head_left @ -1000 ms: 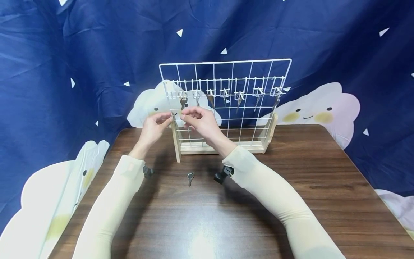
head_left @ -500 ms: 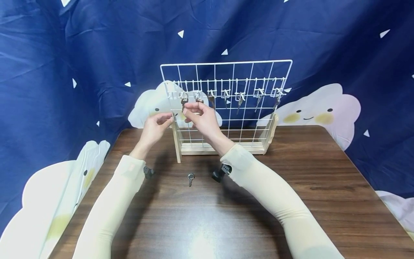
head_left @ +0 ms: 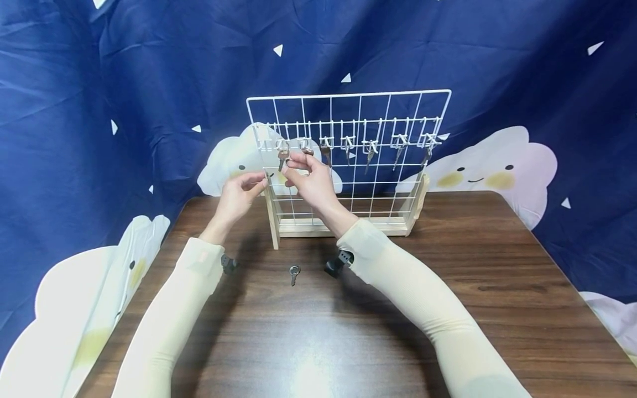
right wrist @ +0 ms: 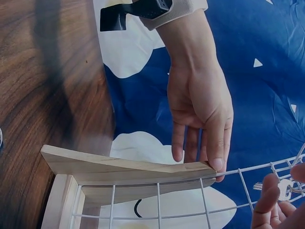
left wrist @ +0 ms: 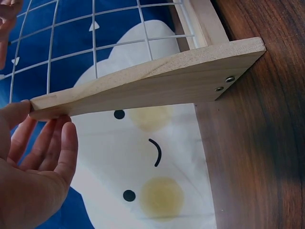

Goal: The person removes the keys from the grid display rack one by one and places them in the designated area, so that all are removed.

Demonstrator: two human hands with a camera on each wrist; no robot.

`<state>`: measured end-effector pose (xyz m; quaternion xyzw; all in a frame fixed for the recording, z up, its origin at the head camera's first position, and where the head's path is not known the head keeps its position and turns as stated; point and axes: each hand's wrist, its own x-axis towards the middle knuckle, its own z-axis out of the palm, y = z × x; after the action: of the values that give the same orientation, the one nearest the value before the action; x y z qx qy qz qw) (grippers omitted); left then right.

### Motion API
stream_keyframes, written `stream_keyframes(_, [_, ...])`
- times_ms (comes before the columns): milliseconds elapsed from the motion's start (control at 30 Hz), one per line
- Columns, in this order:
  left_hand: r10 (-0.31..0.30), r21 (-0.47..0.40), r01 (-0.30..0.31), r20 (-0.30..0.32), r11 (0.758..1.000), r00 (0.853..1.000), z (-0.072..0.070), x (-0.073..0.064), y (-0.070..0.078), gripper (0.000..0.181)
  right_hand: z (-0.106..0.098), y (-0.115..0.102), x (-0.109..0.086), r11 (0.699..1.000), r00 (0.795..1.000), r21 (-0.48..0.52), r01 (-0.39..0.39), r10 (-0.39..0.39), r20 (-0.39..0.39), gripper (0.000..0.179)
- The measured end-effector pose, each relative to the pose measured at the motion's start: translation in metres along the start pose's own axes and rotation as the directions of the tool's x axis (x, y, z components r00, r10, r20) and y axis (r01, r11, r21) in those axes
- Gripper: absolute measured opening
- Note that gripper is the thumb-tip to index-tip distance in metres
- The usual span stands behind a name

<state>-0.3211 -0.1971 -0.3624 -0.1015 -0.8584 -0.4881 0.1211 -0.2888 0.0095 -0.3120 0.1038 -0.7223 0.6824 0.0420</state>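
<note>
A white wire grid rack [head_left: 360,166] on a wooden stand has a row of hooks with keys hanging from them. My left hand [head_left: 236,193] pinches the upper tip of the stand's left wooden side piece [left wrist: 143,81], thumb on one edge and fingertips on the other. My right hand [head_left: 314,179] is at the leftmost hanging key [head_left: 283,156], thumb and index finger bent and apart. In the right wrist view this key [right wrist: 285,189] shows in the gap between them. Just above the right fingers, the second key [head_left: 307,150] hangs tilted, partly hidden.
A loose key with a ring [head_left: 294,275] lies on the brown wooden table [head_left: 423,309] in front of the rack. Behind the table hangs a blue curtain [head_left: 174,66] with clouds. The stand's right side piece [head_left: 417,204] stands opposite.
My right hand has risen slightly, its fingertips now beside the leftmost key. The second key, hanging straight before, now sits tilted above the fingers. My left hand stays on the wooden side piece.
</note>
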Motion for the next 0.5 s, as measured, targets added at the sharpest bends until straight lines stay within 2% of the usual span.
stream_keyframes(300, [-0.002,0.0,0.002,0.002,1.0,1.0,0.0007,0.0003,-0.0001,0.037,0.0029,0.0017,0.0042,0.999,1.0,0.044,-0.015,0.016,-0.003,0.036])
stream_keyframes(500, [-0.008,-0.002,0.008,0.006,1.0,1.0,-0.0002,-0.0003,0.0009,0.037,0.0067,0.0015,0.0072,0.994,1.0,0.11,-0.01,0.012,-0.017,0.032])
